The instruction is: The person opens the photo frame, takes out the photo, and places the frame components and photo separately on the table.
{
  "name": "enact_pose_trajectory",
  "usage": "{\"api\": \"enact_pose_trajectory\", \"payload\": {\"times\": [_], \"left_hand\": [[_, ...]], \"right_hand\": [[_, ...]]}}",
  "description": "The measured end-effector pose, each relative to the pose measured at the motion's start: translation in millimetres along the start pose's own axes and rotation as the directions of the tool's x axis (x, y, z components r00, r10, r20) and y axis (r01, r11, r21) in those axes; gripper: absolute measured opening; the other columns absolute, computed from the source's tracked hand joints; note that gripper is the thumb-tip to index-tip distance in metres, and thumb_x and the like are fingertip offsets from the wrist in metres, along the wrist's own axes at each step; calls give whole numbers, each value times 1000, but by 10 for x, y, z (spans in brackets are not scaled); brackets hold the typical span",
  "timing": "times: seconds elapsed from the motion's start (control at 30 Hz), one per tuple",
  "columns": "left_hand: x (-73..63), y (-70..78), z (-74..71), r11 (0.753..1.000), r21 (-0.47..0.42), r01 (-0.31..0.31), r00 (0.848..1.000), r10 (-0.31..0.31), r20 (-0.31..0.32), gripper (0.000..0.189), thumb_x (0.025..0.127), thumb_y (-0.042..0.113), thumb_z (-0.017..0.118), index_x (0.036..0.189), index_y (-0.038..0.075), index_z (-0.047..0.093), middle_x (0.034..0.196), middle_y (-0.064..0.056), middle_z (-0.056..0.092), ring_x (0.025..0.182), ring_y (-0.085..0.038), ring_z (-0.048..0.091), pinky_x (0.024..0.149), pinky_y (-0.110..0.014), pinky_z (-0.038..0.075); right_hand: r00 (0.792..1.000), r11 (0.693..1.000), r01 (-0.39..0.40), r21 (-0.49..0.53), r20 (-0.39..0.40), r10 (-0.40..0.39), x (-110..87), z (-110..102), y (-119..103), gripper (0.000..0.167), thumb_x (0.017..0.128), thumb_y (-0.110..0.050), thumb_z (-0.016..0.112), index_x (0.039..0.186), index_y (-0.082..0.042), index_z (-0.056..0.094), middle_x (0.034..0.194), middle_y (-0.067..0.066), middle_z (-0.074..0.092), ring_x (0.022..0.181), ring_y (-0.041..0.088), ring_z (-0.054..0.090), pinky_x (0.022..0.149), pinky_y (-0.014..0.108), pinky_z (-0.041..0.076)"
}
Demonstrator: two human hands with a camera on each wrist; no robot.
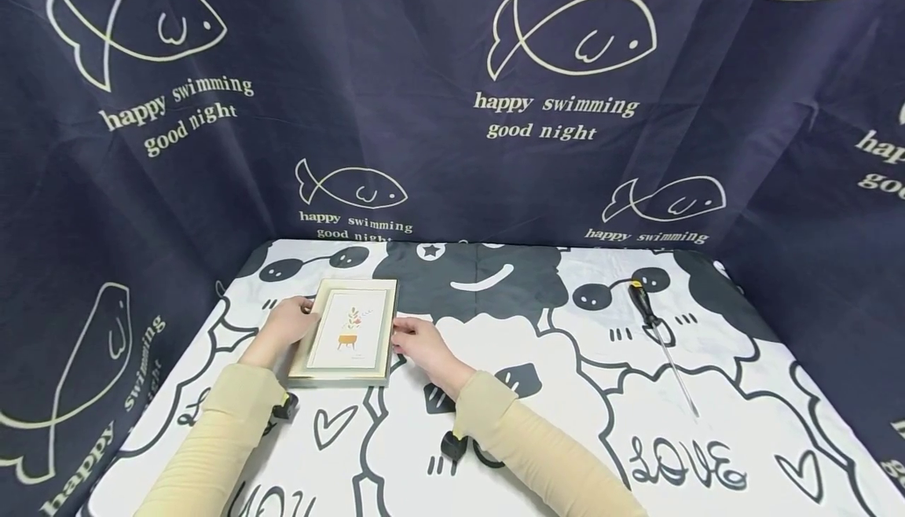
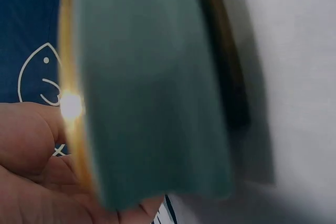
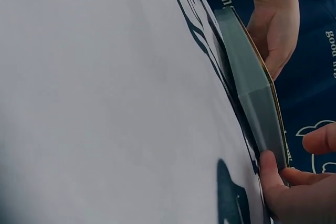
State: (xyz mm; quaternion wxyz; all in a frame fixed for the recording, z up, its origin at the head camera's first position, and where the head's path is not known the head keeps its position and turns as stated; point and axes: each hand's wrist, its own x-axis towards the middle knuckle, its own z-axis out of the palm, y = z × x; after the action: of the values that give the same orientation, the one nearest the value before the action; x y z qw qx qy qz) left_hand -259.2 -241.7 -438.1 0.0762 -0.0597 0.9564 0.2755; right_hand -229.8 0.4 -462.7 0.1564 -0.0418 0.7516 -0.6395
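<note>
A picture frame (image 1: 351, 330) with a gold-toned border and a print of a potted plant faces up at the left of the table. My left hand (image 1: 287, 322) grips its left edge, the fingers partly hidden under it in the left wrist view. On the opposite edge my right hand (image 1: 430, 350) holds the frame by its side. The right wrist view shows the frame's grey-green side wall (image 3: 254, 93) close over the cloth, with fingertips (image 3: 269, 163) against it and another digit held apart.
A screwdriver (image 1: 649, 309) with a black and yellow handle lies at the right of the table, its shaft pointing toward the front. White patterned cloth (image 1: 558, 423) covers the table. A dark blue fish-print curtain (image 1: 438, 108) surrounds the back and sides.
</note>
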Motion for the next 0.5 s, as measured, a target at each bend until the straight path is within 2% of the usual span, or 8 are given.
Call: {"api": "enact_pose_trajectory", "payload": {"times": [0.17,0.33,0.5], "left_hand": [[-13,-1,-14,1000,-6,9,1000,-9,0,44,91,16,51,123,-14,50,120,-35,53,109,-47,53,93,-53,44],[2,-13,-16,1000,-12,10,1000,-10,-1,44,90,17,50,123,-13,51,119,-34,54,106,-45,54,92,-52,45],[7,11,-13,999,-28,29,1000,-29,-9,45,91,19,49,125,-9,52,125,-33,52,110,-44,53,96,-53,42]], "right_hand": [[999,999,29,-14,-18,-29,-12,11,9,44,86,-2,54,129,7,52,114,16,59,95,19,62,79,28,54],[998,999,45,-16,-42,-46,-29,13,23,45,85,-5,58,129,5,52,119,17,57,100,19,57,80,27,53],[998,998,49,48,-35,-48,-57,-12,-3,46,86,-6,60,129,5,50,119,21,56,86,18,61,76,30,55]]}}
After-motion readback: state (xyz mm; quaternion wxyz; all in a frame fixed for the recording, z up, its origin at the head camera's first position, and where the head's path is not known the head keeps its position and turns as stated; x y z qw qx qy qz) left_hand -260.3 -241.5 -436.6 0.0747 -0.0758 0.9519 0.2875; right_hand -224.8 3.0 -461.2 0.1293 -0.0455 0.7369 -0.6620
